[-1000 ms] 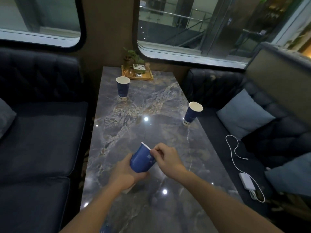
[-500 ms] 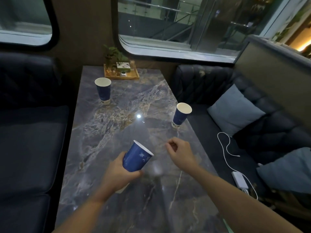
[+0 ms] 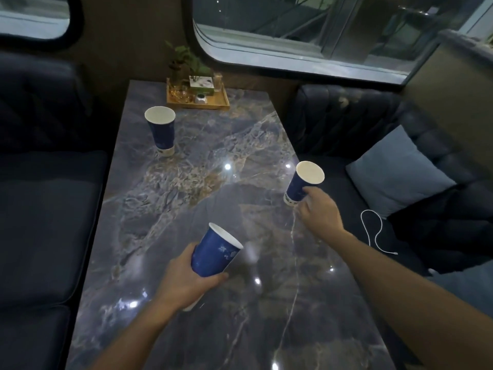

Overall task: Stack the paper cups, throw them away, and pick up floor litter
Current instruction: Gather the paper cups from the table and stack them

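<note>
My left hand (image 3: 184, 279) grips a blue paper cup (image 3: 216, 252) with a white inside, tilted to the right above the near middle of the marble table (image 3: 186, 196). Its white base sticks out below my palm. My right hand (image 3: 318, 209) is at the table's right edge, fingers and thumb wrapped round the lower half of a second blue cup (image 3: 304, 180), which leans right. A third blue cup (image 3: 160, 132) stands upright and untouched at the far left of the table.
A wooden tray (image 3: 224, 102) with a small plant and jars sits at the table's far end under the window. Dark sofas flank the table. The right sofa holds a light blue pillow (image 3: 397, 172) and a white cable (image 3: 373, 231).
My right hand let go of the cup in my left hand and travelled right and forward to the cup at the table's right edge, closing on it. The left hand kept its cup.
</note>
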A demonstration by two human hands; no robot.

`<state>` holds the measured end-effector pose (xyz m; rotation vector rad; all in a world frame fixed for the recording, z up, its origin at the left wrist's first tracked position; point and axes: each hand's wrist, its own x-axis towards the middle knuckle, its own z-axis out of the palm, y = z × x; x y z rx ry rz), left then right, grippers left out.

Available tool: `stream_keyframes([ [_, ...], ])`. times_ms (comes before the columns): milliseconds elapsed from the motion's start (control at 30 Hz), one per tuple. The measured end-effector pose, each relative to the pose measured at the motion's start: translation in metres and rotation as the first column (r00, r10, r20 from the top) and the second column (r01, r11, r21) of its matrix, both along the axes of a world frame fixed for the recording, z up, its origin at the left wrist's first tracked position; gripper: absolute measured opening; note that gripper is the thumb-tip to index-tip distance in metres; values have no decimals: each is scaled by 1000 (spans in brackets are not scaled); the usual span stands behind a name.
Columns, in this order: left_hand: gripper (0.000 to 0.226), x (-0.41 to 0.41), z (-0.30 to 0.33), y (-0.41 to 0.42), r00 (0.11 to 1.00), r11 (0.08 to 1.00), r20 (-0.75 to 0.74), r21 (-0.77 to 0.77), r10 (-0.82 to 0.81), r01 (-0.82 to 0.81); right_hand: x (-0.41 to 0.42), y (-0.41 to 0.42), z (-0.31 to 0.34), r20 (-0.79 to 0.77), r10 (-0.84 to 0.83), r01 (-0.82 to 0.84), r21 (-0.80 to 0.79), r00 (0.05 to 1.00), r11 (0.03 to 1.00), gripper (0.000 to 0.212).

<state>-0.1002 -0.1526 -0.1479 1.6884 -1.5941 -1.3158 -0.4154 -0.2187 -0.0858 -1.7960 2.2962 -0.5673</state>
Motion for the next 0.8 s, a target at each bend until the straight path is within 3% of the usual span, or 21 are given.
stream_keyframes([
  [333, 59, 3, -16, -20, 999, 999, 4, 20, 34, -34, -19, -57, -2, -143, -14, 19, 37, 990, 999, 29],
  [700, 62, 6, -27, -24, 998, 998, 37, 36, 42, -44, -28, -69, -24, -133, -126, 142, 118, 983, 983, 22],
  [800, 61, 8, -27, -22, 998, 998, 42, 33, 45, -47, -30, -66, -25, -121, -152, 162, 74, 981, 984, 19],
])
